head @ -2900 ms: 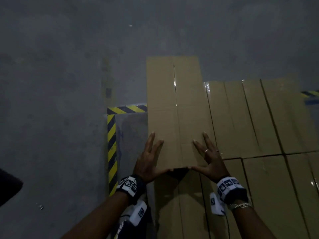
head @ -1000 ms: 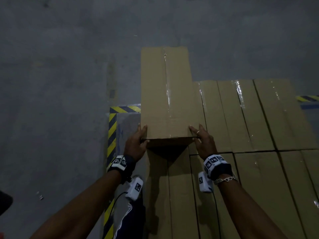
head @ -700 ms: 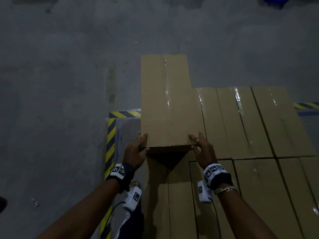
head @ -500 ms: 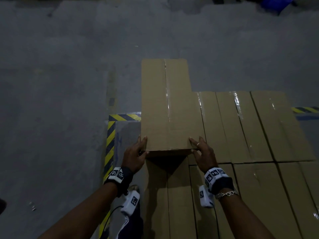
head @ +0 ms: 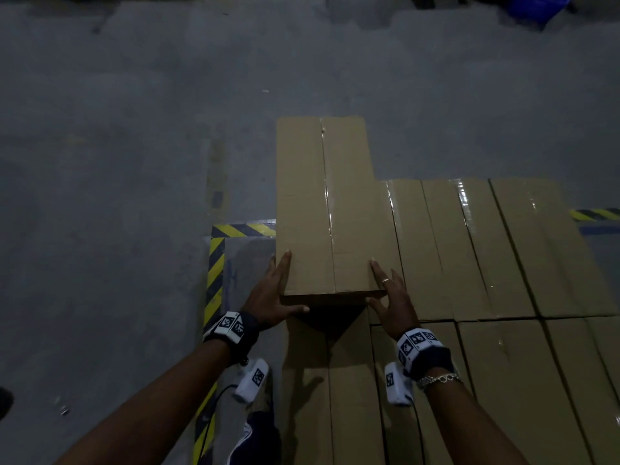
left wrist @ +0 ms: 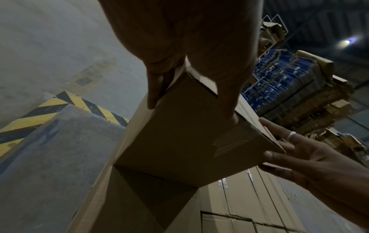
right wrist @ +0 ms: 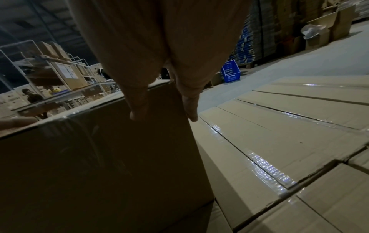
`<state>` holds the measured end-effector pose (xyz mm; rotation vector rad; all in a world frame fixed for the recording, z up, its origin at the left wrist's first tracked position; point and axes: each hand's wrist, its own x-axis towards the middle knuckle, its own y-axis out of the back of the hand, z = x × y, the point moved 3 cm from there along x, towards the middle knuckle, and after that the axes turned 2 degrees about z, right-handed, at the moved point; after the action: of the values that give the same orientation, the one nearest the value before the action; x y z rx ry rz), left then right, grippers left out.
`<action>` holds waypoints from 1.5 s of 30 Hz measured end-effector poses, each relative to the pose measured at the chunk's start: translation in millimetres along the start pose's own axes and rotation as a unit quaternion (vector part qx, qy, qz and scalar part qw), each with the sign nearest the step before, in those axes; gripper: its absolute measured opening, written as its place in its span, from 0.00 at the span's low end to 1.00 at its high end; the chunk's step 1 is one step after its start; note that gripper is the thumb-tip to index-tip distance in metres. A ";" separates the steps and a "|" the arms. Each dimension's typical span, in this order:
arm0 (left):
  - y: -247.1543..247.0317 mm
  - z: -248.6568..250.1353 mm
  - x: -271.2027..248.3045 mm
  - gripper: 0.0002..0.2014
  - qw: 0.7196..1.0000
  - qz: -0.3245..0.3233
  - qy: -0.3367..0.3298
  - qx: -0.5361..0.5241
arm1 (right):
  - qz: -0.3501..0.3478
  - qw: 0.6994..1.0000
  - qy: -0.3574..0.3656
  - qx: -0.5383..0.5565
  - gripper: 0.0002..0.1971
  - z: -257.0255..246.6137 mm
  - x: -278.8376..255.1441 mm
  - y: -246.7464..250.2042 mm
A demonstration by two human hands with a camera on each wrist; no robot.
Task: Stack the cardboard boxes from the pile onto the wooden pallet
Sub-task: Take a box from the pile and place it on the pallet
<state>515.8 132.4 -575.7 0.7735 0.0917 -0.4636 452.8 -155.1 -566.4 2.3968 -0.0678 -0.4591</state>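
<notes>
A long taped cardboard box lies on top of a flat layer of boxes, at its left edge, with its far end overhanging the floor. My left hand lies against the box's near left corner, fingers straight along the side and thumb across the near face. My right hand touches the near right corner with spread, straight fingers. The left wrist view shows the box's near end between my left fingers and my right hand. The pallet is hidden.
Yellow-black hazard tape marks the floor left of the stack, with bare concrete beyond. A blue basket stands on the floor far off. Racks with cartons and a seated person are in the background.
The box has slid away from me along the layer. My hands went from lying flat on its top to its near corners, and their fingers have straightened. The view has tilted upward.
</notes>
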 end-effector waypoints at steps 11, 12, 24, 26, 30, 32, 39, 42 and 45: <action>-1.8 -4.9 -6.1 0.58 0.999 0.042 -0.018 -0.007 | 0.010 1.000 -0.004 -0.019 0.43 5.6 -3.2 -1.0; -2.2 -6.2 -6.6 0.58 0.999 0.036 -0.018 -0.008 | 0.010 1.000 -0.004 -0.018 0.43 6.3 -4.7 -0.3; 5.6 -18.4 -10.1 0.54 0.998 -0.015 -0.039 -0.052 | -0.009 1.000 -0.011 -0.015 0.44 4.8 -12.6 -0.8; 6.7 -20.3 -9.9 0.54 0.997 -0.023 -0.041 -0.065 | -0.010 1.000 -0.018 -0.017 0.44 2.7 -14.7 -1.0; 7.4 -24.4 -9.4 0.54 0.997 -0.020 -0.047 -0.050 | -0.008 1.000 -0.018 -0.018 0.44 3.5 -15.1 -5.0; 6.8 -27.4 -7.7 0.54 0.997 -0.031 -0.049 -0.053 | -0.003 1.000 -0.017 -0.018 0.44 4.5 -14.8 -5.6; 9.1 -33.1 -5.3 0.53 0.995 -0.054 -0.061 -0.054 | -0.004 0.998 -0.029 -0.053 0.41 -2.2 -18.9 -6.6; 12.0 -34.5 -2.7 0.53 0.995 -0.060 -0.069 -0.031 | -0.006 0.998 -0.030 -0.053 0.40 -3.1 -19.8 -6.6; 13.4 -34.3 -0.6 0.54 0.995 -0.066 -0.064 -0.034 | -0.013 0.998 -0.036 -0.053 0.39 -7.5 -23.3 -4.7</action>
<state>524.1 164.6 -591.3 0.6719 0.0385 -0.6312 433.2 -143.0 -557.0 2.2798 -0.0435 -0.5483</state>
